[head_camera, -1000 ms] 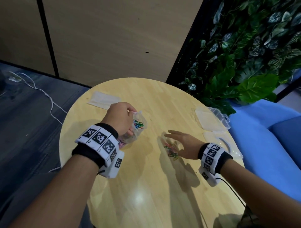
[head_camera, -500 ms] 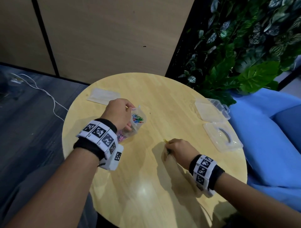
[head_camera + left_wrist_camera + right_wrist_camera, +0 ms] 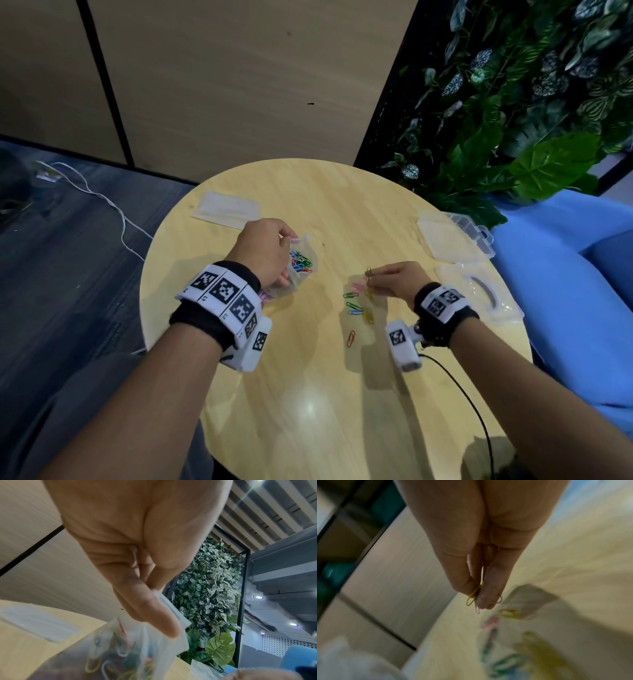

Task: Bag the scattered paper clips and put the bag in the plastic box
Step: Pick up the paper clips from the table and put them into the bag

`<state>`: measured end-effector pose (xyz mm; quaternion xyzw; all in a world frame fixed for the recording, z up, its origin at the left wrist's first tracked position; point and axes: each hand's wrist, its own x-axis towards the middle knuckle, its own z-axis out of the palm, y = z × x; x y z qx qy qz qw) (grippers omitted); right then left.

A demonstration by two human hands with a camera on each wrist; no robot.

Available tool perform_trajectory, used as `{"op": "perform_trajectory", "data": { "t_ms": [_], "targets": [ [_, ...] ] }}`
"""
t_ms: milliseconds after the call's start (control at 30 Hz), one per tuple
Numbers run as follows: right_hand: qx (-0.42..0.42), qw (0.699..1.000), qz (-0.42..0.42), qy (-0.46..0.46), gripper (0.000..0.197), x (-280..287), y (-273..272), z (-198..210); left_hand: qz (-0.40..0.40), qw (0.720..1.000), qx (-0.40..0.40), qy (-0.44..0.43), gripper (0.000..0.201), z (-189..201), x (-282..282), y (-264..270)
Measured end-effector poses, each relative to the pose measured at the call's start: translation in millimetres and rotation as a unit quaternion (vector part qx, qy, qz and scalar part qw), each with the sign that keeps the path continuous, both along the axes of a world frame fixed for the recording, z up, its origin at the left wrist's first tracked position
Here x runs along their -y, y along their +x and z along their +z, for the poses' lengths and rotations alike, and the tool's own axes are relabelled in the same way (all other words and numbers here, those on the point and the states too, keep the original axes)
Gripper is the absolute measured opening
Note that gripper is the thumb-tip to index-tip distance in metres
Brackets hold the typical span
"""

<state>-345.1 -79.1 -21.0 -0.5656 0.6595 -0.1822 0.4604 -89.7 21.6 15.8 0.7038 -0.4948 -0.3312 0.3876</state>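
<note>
Left hand (image 3: 265,251) pinches the limp bag (image 3: 301,265) by its rim; right hand (image 3: 394,282) pinches light, slippery clips (image 3: 473,597), best gripped at fingertips; more clips (image 3: 354,308) lie near.

The round pale wooden worktop (image 3: 308,394) carries loose coloured wire paper clips (image 3: 354,306), a clear hinged plastic box (image 3: 455,240) and a flat clear plastic pouch (image 3: 224,209).

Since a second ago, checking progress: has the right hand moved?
Yes. The right hand has lifted off the table, pinching paper clips above the loose clips.
</note>
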Motion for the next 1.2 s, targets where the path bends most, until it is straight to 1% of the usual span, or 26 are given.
{"op": "perform_trajectory", "data": {
  "t_ms": [33,67,133,200,267,333,367,400,433,467,500,533,567,633,667,700,733,767,833,867,900,933,1033,1100,1167,1200],
  "targets": [
    [0.109,0.993,-0.037,0.037,0.005,1,4,5,-0.002,1.000,0.002,0.000,0.018,0,0,0],
    [0.196,0.977,-0.057,0.066,0.011,1,9,12,-0.003,1.000,0.005,0.000,0.018,0,0,-1],
    [0.313,0.942,-0.054,0.112,0.018,-4,26,30,-0.004,1.000,0.009,0.000,0.019,0,0,-1],
    [0.377,0.917,-0.023,0.131,0.020,-14,46,48,-0.006,1.000,0.007,-0.001,0.018,1,0,-1],
    [0.391,0.912,0.023,0.120,0.019,-27,66,59,-0.006,1.000,-0.002,-0.002,0.018,1,0,-2],
    [0.349,0.931,0.072,0.076,0.016,-40,86,63,-0.008,1.000,-0.007,-0.002,0.017,2,-1,-3],
    [0.299,0.949,0.098,0.036,0.015,-45,94,61,-0.008,1.000,-0.008,-0.001,0.016,3,-1,-3],
    [0.225,0.965,0.134,-0.021,0.015,-48,101,59,-0.007,1.000,-0.009,-0.001,0.016,3,-2,-3],
    [0.135,0.970,0.180,-0.087,0.016,-50,106,55,-0.003,1.000,-0.009,-0.001,0.016,3,-2,-2],
    [0.043,0.961,0.228,-0.152,0.018,-51,109,51,0.003,1.000,-0.005,-0.002,0.017,3,-2,0],
    [-0.022,0.942,0.265,-0.204,0.020,-53,112,49,0.008,1.000,0.001,-0.005,0.017,3,-2,1],
    [-0.048,0.929,0.280,-0.237,0.022,-54,113,49,0.011,1.000,0.006,-0.006,0.018,3,-2,2],
    [-0.029,0.929,0.271,-0.249,0.024,-54,113,52,0.012,1.000,0.003,-0.007,0.018,3,-2,3],
    [0.047,0.944,0.217,-0.243,0.030,-47,107,57,0.012,1.000,-0.009,-0.009,0.017,4,-3,5],
    [0.050,0.945,0.198,-0.256,0.032,-39,101,58,0.015,1.000,-0.013,-0.010,0.017,4,-3,6],
    [0.008,0.939,0.202,-0.280,0.034,-29,95,56,0.017,1.000,-0.016,-0.012,0.017,4,-2,6],
    [-0.065,0.925,0.233,-0.293,0.035,-20,89,50,0.019,1.000,-0.017,-0.014,0.017,5,-2,7],
    [-0.144,0.904,0.283,-0.285,0.035,-14,84,41,0.020,1.000,-0.018,-0.015,0.017,5,-1,7],
    [-0.265,0.852,0.400,-0.209,0.039,-8,76,12,0.020,1.000,-0.015,-0.016,0.019,5,-1,8],
    [-0.303,0.823,0.448,-0.172,0.043,-7,69,-3,0.019,1.000,-0.013,-0.015,0.019,4,-2,8],
    [-0.330,0.800,0.478,-0.151,0.047,-8,61,-14,0.019,1.000,-0.012,-0.013,0.020,4,-2,8],
    [-0.346,0.787,0.490,-0.145,0.051,-7,50,-23,0.018,1.000,-0.012,-0.012,0.020,4,-2,9],
    [-0.372,0.785,0.470,-0.153,0.059,-15,13,-28,0.018,1.000,-0.014,-0.015,0.021,5,-3,10],
    [-0.381,0.786,0.459,-0.161,0.056,-27,-6,-23,0.013,1.000,-0.011,-0.013,0.021,6,-2,9],
    [-0.367,0.802,0.445,-0.157,0.049,-37,-18,-16,0.008,1.000,-0.007,-0.009,0.021,6,-3,6],
    [-0.352,0.820,0.425,-0.152,0.045,-38,-21,-12,0.007,1.000,-0.004,-0.007,0.020,7,-3,6]
  ]
}}
